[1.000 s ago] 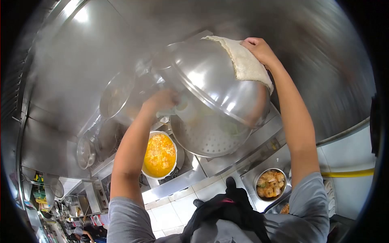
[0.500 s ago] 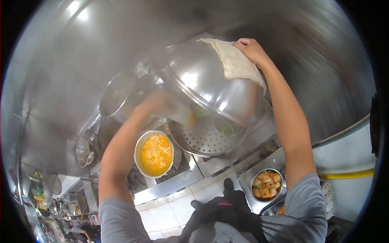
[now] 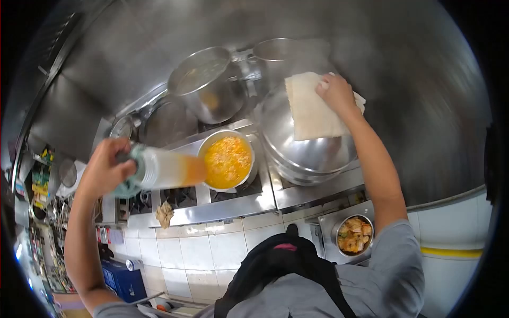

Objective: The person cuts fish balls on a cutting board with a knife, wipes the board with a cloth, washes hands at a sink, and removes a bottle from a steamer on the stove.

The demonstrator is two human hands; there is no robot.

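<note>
My left hand (image 3: 108,167) is closed round the greenish end of a clear container (image 3: 164,168) with something orange at its far end, tilted on its side left of the stove pot. Beside that end sits the pot (image 3: 228,161) of bubbling yellow-orange food on a burner. With my right hand (image 3: 339,96) I grip a folded cream cloth (image 3: 313,119), which lies over the large domed metal lid (image 3: 281,139). The lid rests on a wide steamer pot (image 3: 302,177), whose inside is hidden.
Behind the stove pot stand a tall steel pot (image 3: 212,98) and another pot (image 3: 275,50). A crumpled rag (image 3: 165,214) hangs at the stove's front edge. A bowl of food pieces (image 3: 354,236) is at lower right. A blue box (image 3: 124,281) sits at lower left.
The lid has come down from its raised tilt onto the steamer, covering the perforated tray. My left hand has moved left, away from the steamer, with the container. The view has shifted.
</note>
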